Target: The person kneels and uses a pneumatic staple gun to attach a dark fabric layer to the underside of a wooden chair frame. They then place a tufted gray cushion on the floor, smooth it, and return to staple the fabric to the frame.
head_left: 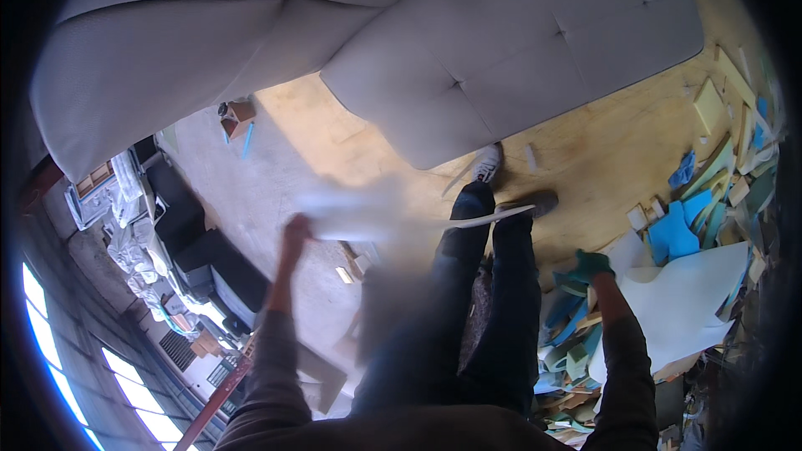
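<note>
My left hand [294,230] is raised in front of me and closed on one end of a blurred white strip of material [368,213]. The strip trails right across my dark-trousered legs [468,317] towards my shoes. My right hand [591,266], in a green glove, grips the near corner of a large white foam sheet [693,301]. That sheet lies over a heap of offcuts on my right. A big grey upholstered sofa piece [468,58] with tufted cushions stands just beyond my feet.
Blue, green and yellow foam scraps [702,200] are piled on the wooden floor [601,150] to the right. A small cardboard box [240,114] and a blue stick lie on the left. Black cases and plastic-wrapped clutter [167,234] line the left side by bright windows.
</note>
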Tool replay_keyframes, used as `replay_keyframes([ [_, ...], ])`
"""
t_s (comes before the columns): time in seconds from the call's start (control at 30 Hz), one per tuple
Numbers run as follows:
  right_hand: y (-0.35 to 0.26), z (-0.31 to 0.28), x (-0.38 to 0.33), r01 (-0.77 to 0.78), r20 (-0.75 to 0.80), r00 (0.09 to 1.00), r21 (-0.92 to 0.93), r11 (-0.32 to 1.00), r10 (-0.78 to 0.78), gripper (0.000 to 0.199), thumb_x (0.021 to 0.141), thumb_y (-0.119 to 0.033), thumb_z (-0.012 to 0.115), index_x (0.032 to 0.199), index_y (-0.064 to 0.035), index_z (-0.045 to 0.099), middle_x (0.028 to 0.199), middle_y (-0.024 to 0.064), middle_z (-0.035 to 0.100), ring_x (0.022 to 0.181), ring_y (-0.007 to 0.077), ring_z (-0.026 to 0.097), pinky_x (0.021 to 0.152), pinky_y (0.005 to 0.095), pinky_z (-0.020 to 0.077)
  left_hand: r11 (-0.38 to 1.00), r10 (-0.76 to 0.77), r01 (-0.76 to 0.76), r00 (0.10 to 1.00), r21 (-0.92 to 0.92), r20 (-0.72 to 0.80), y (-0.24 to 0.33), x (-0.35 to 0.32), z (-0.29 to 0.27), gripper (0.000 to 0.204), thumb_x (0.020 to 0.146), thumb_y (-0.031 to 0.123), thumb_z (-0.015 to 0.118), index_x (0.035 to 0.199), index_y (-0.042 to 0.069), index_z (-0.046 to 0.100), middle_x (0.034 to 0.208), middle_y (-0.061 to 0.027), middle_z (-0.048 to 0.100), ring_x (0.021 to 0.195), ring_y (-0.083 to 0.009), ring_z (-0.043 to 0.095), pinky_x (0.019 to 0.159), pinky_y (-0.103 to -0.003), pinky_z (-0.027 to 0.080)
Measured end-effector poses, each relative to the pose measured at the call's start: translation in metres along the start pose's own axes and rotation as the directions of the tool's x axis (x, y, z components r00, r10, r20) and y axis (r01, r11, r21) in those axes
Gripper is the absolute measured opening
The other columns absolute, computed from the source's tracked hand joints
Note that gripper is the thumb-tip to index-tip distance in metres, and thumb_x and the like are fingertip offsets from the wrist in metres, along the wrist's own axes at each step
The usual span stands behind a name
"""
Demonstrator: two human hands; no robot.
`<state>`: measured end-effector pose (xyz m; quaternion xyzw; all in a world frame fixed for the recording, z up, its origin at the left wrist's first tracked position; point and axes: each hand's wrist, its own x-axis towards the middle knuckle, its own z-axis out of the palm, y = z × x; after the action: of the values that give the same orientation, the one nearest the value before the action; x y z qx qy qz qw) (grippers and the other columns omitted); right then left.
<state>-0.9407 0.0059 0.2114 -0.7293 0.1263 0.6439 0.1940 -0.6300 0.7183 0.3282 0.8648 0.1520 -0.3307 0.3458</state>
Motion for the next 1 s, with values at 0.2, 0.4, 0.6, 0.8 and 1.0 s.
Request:
replay_keyframes([
  [0.2, 0.183, 0.060, -0.044, -0.264, -0.248, 0.923, 0.145, 0.954, 0.293, 0.069, 0.089, -0.059, 0.062, 0.136, -0.0081, 0.061, 0.121, 0.0232, 0.071, 0.111, 0.0387, 0.069, 0.095, 0.0495, 0.0538, 0.906, 0.118, 0.148, 0.812, 0.396, -0.572, 0.041, 0.083, -0.291, 0.020, 0.100, 0.016, 0.059, 0.112, 0.002, 0.067, 0.101, -0.0055, 0.064, 0.090, -0.0184, 0.063, 0.082, -0.034, 0.054],
  [0.4, 0.116, 0.032, -0.067, 0.158, -0.514, 0.858, 0.277, 0.948, 0.008, 0.040, 0.095, -0.039, 0.065, 0.117, -0.0059, 0.068, 0.118, 0.0177, 0.071, 0.107, 0.0383, 0.069, 0.093, 0.0469, 0.0551, 0.891, 0.154, 0.141, 0.800, 0.431, -0.580, 0.090, 0.140, -0.269, 0.026, 0.103, 0.019, 0.057, 0.120, 0.002, 0.067, 0.114, -0.0107, 0.068, 0.105, -0.0234, 0.064, 0.094, -0.037, 0.052],
  [0.6, -0.043, -0.053, -0.086, 0.551, -0.659, 0.720, 0.355, 0.755, -0.216, 0.032, 0.102, -0.018, 0.062, 0.127, 0.0018, 0.065, 0.124, 0.0208, 0.071, 0.117, 0.0325, 0.068, 0.100, 0.0382, 0.0512, 0.912, 0.261, -0.226, 0.964, 0.343, -0.057, 0.089, 0.128, 0.012, 0.028, 0.103, 0.021, 0.063, 0.127, 0.006, 0.069, 0.121, -0.0149, 0.072, 0.110, -0.0276, 0.069, 0.097, -0.038, 0.054],
  [0.8, -0.039, -0.110, -0.093, 0.577, -0.733, 0.664, 0.378, 0.724, -0.148, 0.026, 0.105, -0.011, 0.055, 0.125, 0.0016, 0.065, 0.116, 0.0198, 0.073, 0.111, 0.0337, 0.071, 0.097, 0.0396, 0.0534, 0.829, 0.456, -0.503, 0.861, 0.244, 0.226, 0.228, 0.075, 0.255, 0.035, 0.095, 0.021, 0.071, 0.126, 0.004, 0.067, 0.125, -0.0198, 0.069, 0.120, -0.0377, 0.064, 0.102, -0.043, 0.052],
  [1.0, 0.061, -0.162, -0.044, 0.686, -0.810, 0.554, 0.311, 0.658, -0.195, 0.027, 0.105, -0.016, 0.056, 0.125, -0.0006, 0.067, 0.116, 0.0214, 0.073, 0.108, 0.0375, 0.071, 0.093, 0.0402, 0.0550, 0.750, 0.596, -0.592, 0.798, 0.294, 0.089, 0.319, 0.109, 0.341, 0.037, 0.097, 0.023, 0.069, 0.127, 0.002, 0.065, 0.127, -0.0206, 0.068, 0.121, -0.0393, 0.063, 0.105, -0.046, 0.050],
])
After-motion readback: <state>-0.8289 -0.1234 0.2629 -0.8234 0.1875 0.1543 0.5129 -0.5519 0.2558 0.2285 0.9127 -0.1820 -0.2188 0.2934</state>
